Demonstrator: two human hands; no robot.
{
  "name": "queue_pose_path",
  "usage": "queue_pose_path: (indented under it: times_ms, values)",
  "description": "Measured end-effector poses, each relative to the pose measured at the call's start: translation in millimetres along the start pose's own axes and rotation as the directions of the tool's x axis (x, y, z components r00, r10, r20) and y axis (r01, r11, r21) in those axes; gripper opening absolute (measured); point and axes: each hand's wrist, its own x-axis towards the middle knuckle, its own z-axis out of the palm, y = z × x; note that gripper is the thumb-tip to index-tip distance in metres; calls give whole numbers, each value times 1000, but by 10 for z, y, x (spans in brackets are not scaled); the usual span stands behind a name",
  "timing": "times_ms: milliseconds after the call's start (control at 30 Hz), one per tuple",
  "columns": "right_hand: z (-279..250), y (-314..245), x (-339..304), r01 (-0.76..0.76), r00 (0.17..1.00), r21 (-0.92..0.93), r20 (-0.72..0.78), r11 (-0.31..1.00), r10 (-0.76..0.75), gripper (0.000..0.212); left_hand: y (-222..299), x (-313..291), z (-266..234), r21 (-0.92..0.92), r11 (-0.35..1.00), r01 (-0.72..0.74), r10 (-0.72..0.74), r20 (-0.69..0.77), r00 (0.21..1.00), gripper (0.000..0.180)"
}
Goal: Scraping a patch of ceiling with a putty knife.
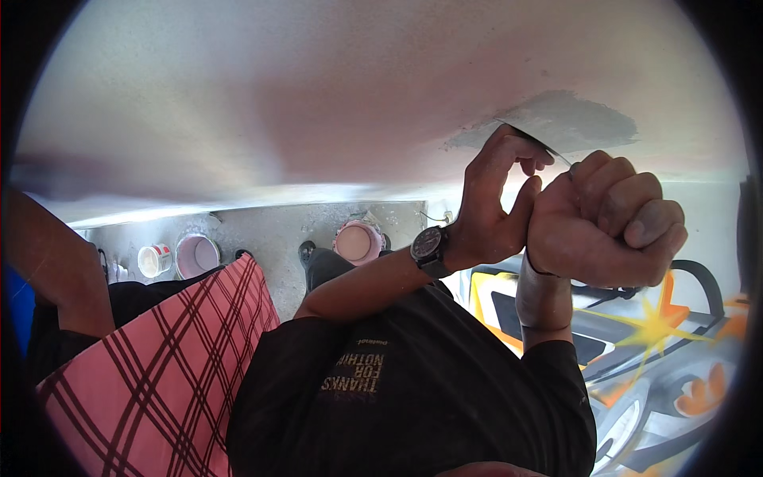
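A thin putty knife [548,149] lies with its metal blade edge-on against the pale wall [358,95], beside a grey smoothed patch [576,121]. My right hand [608,222] is closed in a fist at the blade's lower end; the handle is hidden inside it. My left hand [501,199], with a dark watch [429,248] on the wrist, has its fingers bent close under the blade, seemingly touching it. Its thumb stands apart from the fingers, near the right fist. Nothing shows between thumb and fingers.
Several buckets stand on the grey floor at the left, one pinkish [358,242] near a foot. Another person's arm [56,262] is at the far left, near a pink surface with dark crossed lines [171,370]. Orange and yellow painted shapes [652,326] cover a surface at the right.
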Motion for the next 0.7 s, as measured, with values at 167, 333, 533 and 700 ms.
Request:
queue_pose_path:
  times_ms: [167, 333, 533, 700]
  values:
    - [62, 65, 6, 17, 999, -46, -47, 999, -19, 36, 0, -14, 2, 23, 1000, -4, 4, -16, 1000, 22]
    - [99, 122, -8, -19, 982, -32, -187, 999, 13, 34, -12, -50, -8, 4, 1000, 17, -17, -37, 999, 23]
    - [-7, 64, 23, 27, 999, -2, 20, 1000, -27, 35, 1, -7, 12, -75, 997, 21, -22, -8, 1000, 24]
    - [57, 135, -34, -59, 975, -43, -217, 997, 49, 34, -36, -61, -16, 5, 1000, 21, -20, -42, 999, 25]
